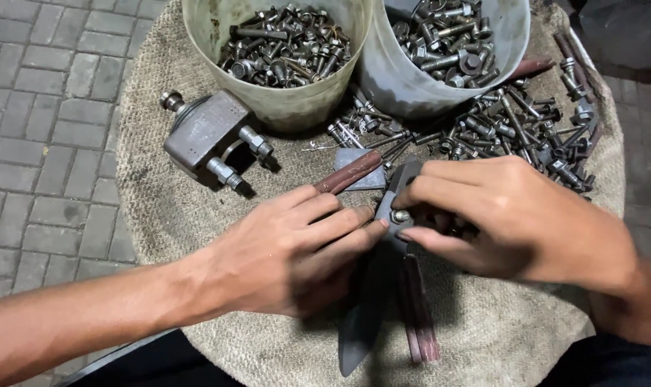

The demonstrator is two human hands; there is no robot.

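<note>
Shears [383, 301] lie between both hands, left [297, 251] pressing, right [505, 215] pinching their pivot bolt [400, 215].

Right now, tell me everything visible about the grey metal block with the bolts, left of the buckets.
The grey metal block is a chunky, dull, worn casting with flat faces. Two short threaded studs with nuts stick out of its right side, and a round knob-like end projects at its upper left. A curved ring shows beneath it. It lies tilted on the burlap mat, just left of the pale green bucket. Neither hand touches it; the left hand is nearest.
</note>
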